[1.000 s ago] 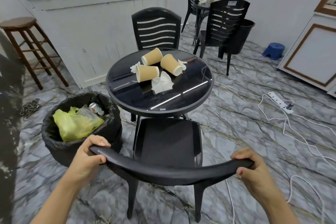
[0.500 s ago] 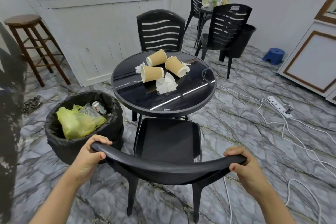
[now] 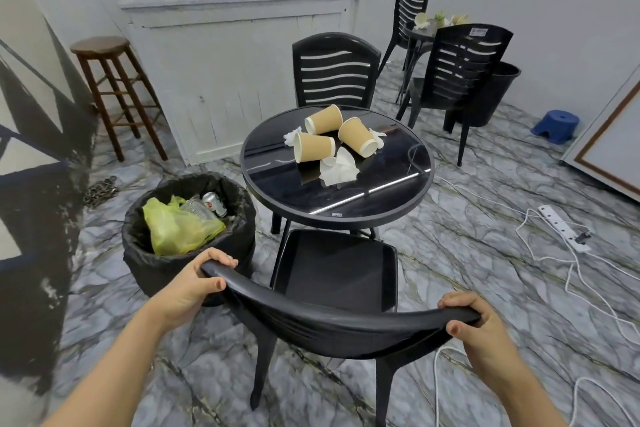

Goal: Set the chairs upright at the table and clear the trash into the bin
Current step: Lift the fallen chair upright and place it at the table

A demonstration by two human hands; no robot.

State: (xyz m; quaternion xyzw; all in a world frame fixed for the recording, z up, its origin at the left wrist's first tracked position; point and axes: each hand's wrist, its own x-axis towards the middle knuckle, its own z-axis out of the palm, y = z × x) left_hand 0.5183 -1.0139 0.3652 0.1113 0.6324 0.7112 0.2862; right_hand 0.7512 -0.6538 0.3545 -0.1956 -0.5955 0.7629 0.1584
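Each grip is wrapped around an end of the curved top rail of the black plastic chair point(image 3: 336, 291) at lower centre: left hand point(image 3: 194, 284) and right hand point(image 3: 479, 329). The chair stands upright, its seat just under the round black glass table point(image 3: 398, 208) at mid-frame. Push evenly and level, so the legs don't snag the white cable point(image 3: 437, 388) at lower right.
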